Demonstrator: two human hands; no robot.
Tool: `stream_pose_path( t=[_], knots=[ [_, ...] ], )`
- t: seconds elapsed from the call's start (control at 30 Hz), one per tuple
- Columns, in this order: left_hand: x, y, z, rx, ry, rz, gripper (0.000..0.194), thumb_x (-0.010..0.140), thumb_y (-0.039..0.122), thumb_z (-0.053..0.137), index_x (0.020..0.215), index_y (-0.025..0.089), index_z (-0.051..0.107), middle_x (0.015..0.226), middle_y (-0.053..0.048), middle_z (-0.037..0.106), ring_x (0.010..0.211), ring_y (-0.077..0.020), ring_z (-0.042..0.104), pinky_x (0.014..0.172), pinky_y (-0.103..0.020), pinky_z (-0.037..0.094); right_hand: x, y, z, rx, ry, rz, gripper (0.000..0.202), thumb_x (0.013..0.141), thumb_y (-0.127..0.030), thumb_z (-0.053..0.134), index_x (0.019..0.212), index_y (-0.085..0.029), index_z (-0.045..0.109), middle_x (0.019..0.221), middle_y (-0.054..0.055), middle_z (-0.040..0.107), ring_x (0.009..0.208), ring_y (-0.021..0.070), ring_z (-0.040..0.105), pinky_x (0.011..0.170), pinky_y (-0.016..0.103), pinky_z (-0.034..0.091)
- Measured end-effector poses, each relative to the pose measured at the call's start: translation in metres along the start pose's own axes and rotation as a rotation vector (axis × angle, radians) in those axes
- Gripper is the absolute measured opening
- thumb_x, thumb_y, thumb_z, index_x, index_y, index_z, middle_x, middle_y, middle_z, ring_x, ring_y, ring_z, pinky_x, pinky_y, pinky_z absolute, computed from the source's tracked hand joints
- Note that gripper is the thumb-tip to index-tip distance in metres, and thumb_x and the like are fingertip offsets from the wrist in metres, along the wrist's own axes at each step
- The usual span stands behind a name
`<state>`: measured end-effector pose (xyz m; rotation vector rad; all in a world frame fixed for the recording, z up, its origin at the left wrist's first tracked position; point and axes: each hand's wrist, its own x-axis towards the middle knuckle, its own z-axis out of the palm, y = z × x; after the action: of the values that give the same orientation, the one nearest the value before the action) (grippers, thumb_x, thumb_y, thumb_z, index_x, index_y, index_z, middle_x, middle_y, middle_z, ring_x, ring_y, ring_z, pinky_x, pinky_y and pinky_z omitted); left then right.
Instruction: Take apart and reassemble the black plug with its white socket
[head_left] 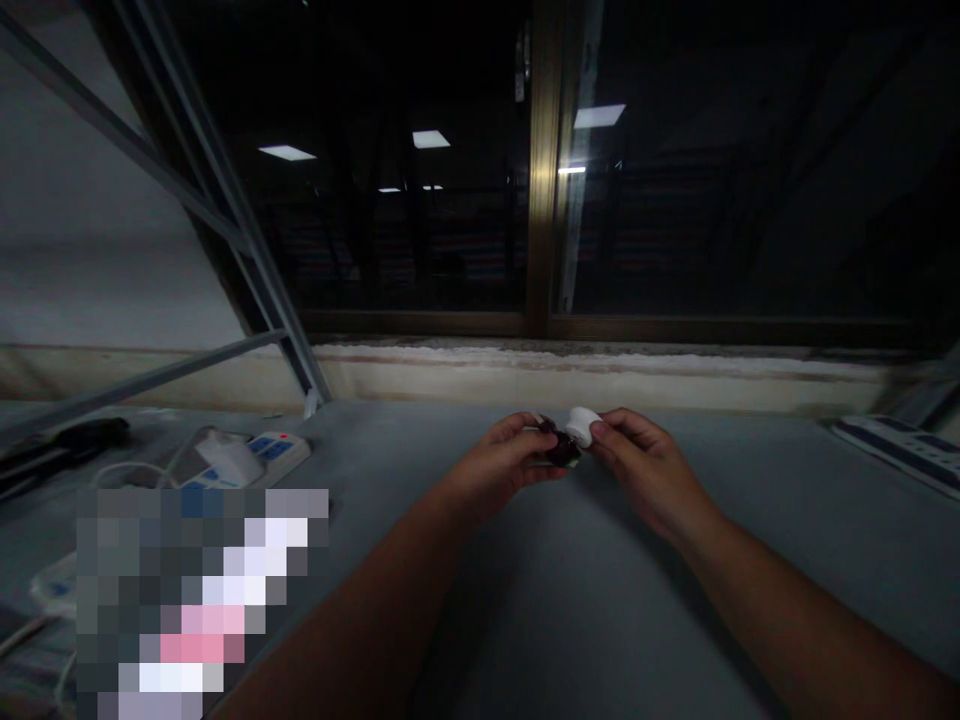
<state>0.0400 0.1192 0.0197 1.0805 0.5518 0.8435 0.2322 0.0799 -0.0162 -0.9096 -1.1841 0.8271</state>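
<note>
A small dark bottle (562,448) lies tilted in my left hand (517,455), with the fingers and thumb wrapped round it. My right hand (637,455) pinches a white cap (581,426) between thumb and fingers. The cap is at the bottle's mouth end; whether the two are joined or slightly apart I cannot tell. Both hands are above the grey tabletop (525,600), near its far edge.
On the left are a power strip (281,455) with a white plug (229,458), cables and a dark object (90,440). Another strip (907,450) lies at the right. Behind stand a metal frame (225,220) and a dark window (405,230). The lower left is pixelated.
</note>
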Motion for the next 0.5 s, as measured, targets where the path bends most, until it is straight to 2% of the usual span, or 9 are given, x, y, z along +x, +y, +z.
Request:
stream_pose_path(
  t=[0.17,0.3,0.5],
  knots=[
    [0.0009,-0.0023,-0.0015,0.015,0.006,0.015,0.04,0.067,0.023,0.092,0.097,0.016,0.065,0.094,-0.007,0.075,0.088,-0.0224,0.073,0.081,-0.038,0.058,0.0001,-0.0059,-0.0016,-0.091,-0.013,-0.034,0.034,0.081,-0.052,0.082,0.088,-0.02,0.073,0.083,0.003,0.072,0.077,0.0174,0.065,0.075,0.03,0.053],
    [0.0029,-0.0052,-0.0038,0.019,0.011,0.027,0.045,0.066,0.023,0.093,0.099,0.017,0.063,0.093,-0.007,0.076,0.091,-0.0238,0.074,0.084,-0.04,0.058,-0.0014,-0.0093,0.001,-0.139,-0.046,-0.076,0.032,0.082,-0.051,0.081,0.087,-0.021,0.072,0.083,0.003,0.073,0.077,0.018,0.067,0.073,0.029,0.053],
    [0.0036,-0.0084,-0.0035,0.013,0.018,0.062,0.052,0.061,0.024,0.097,0.1,0.016,0.064,0.094,-0.007,0.076,0.088,-0.0226,0.073,0.081,-0.038,0.058,-0.006,-0.0061,0.0013,-0.247,-0.074,-0.148,0.025,0.09,-0.045,0.074,0.089,-0.021,0.071,0.087,0.003,0.072,0.081,0.0187,0.068,0.077,0.03,0.052]
  ],
)
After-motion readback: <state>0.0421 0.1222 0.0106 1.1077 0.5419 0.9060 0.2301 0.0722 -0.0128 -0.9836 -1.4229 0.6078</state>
